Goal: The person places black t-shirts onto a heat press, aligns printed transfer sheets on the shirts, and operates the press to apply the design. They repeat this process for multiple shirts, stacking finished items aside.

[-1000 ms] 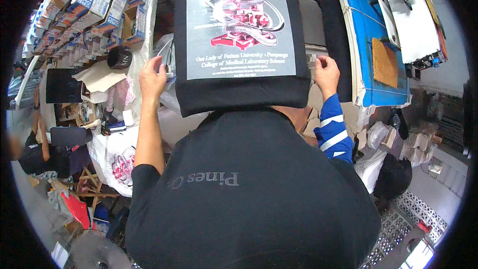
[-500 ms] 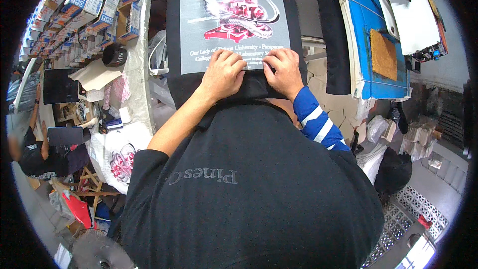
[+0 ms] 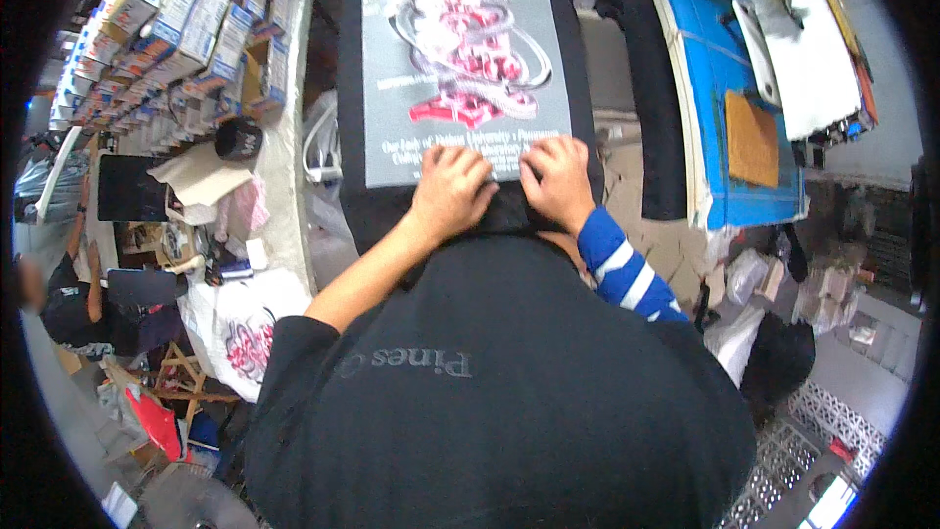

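Observation:
A black cloth garment [image 3: 367,220], which looks like a shirt, lies stretched flat in front of me. On it is a grey rectangular panel [image 3: 382,98] with a red, white and silver picture and white lettering. Both hands rest along the panel's near edge, a short gap between them. My left hand [image 3: 452,191] has its fingers curled down on the lettering, thumb tucked toward the right. My right hand [image 3: 560,178], below a blue-and-white striped sleeve, is curled the same way. The fingertips press or pinch the printed cloth; exactly what lies under them is hidden.
Stacked boxes [image 3: 186,29] fill the left shelf, above a black cap [image 3: 237,139]. A white printed shirt [image 3: 230,318] hangs nearer. On the right are a long black strip [image 3: 646,88] and a blue table [image 3: 705,78]. Another person [image 3: 73,299] is at far left.
The whole view has shifted, so the garment and hands appear lower and more of the panel's top shows. Both hands keep their curled pose at the panel's near edge.

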Available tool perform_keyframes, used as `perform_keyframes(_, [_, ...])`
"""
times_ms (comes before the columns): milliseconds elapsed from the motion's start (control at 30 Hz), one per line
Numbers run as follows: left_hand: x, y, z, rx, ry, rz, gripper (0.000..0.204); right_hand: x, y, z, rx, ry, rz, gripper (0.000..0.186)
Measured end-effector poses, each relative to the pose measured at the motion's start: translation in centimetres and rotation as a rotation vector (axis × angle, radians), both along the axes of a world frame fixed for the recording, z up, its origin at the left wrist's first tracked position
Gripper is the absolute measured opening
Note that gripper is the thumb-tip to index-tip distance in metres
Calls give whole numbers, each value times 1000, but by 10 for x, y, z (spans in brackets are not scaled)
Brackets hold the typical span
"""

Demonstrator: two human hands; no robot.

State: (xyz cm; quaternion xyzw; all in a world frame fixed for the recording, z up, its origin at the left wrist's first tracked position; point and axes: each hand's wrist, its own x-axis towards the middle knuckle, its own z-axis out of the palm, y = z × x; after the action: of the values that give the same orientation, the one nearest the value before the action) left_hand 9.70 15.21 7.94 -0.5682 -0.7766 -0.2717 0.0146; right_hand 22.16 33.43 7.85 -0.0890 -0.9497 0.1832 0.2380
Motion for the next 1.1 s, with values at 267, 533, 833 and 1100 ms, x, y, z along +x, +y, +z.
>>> perform_keyframes(267, [-114, 3, 2, 226, -96, 251, 15, -34, 56, -3, -59, 15, -146, 9])
perform_keyframes(533, [-332, -13, -78, 162, -1288, 814, 71, -137, 207, -49, -1378, -117, -443, 55])
perform_keyframes(833, [-430, 57, -91, 308, -1832, 627, 65, -264, 303, -78, -695, -266, -698, 60])
perform_keyframes(1100, [-457, 56, -115, 552, -1472, 736, 28, -265, 324, -65, -1637, 223, -514, 25])
